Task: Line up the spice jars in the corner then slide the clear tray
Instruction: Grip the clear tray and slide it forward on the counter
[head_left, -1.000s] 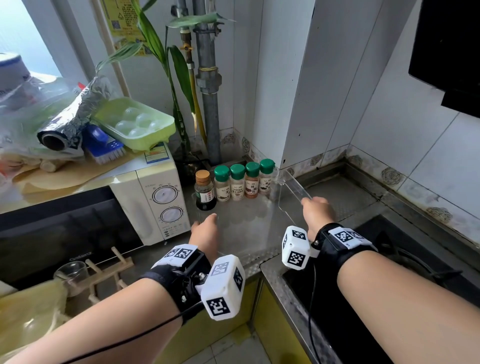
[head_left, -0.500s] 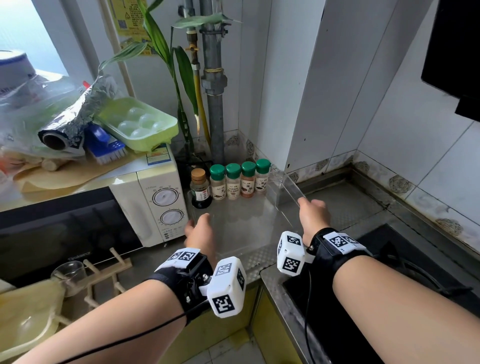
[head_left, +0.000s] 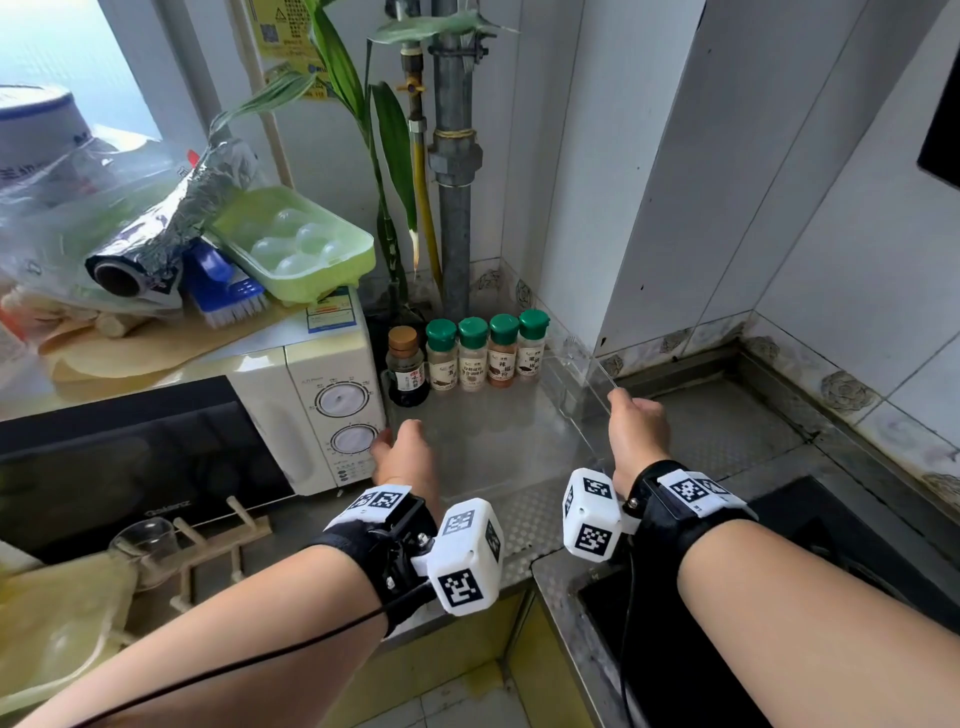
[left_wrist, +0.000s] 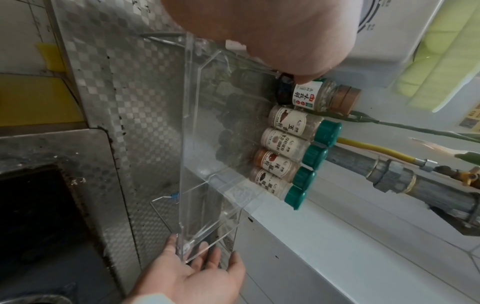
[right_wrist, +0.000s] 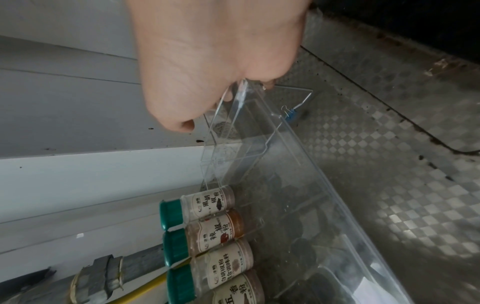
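Note:
Several green-capped spice jars stand in a row in the corner, with a brown-capped bottle at the row's left end. Just in front of them the clear tray lies empty on the steel counter, its far edge close to the jars. My left hand grips the tray's left side near the bottle; its fingers are mostly hidden. On the tray's right wall, my right hand pinches it between thumb and fingers.
A white microwave stands tight against the tray's left, with an egg box and foil roll on top. A grey pipe and a plant rise behind the jars. A tiled wall column is at the tray's right; the dark sink lies nearer.
Both hands keep the same hold on the tray. The tray and hands have barely shifted relative to the jars; the head view has moved slightly.

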